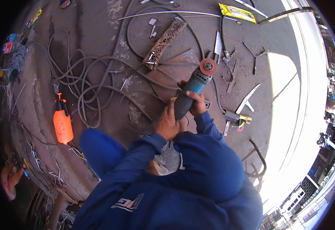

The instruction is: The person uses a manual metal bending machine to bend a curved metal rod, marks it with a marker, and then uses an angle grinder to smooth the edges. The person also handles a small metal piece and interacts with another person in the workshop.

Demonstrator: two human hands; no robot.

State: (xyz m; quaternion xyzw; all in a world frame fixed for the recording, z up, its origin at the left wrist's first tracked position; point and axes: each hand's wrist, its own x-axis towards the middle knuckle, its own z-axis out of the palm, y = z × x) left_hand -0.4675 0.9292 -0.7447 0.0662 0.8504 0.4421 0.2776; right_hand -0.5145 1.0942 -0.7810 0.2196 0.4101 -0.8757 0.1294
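Observation:
My right hand (pixel 196 100) is wrapped round the body of a teal and black angle grinder (pixel 192 86), its thumb lying across the top. A reddish disc (pixel 208 67) is fitted at the grinder's far end and faces up. My left hand (pixel 168 123) is closed at the grinder's dark rear end, fingers pressed against its side; a small tan bit shows at those fingertips. Beneath the grinder lies a flat rusty metal plate (pixel 175 76). A rough piece of wood (pixel 166 41) rests beyond it, to the left.
Grey hoses and cables (pixel 85 76) loop over the floor at left. An orange spray bottle (pixel 63 124) stands near my left knee. To the right lie a welding clamp (pixel 241 119), a white-edged blade-like strip (pixel 248 100) and a three-armed metal rod (pixel 255 57). A yellow packet (pixel 237 13) lies far off.

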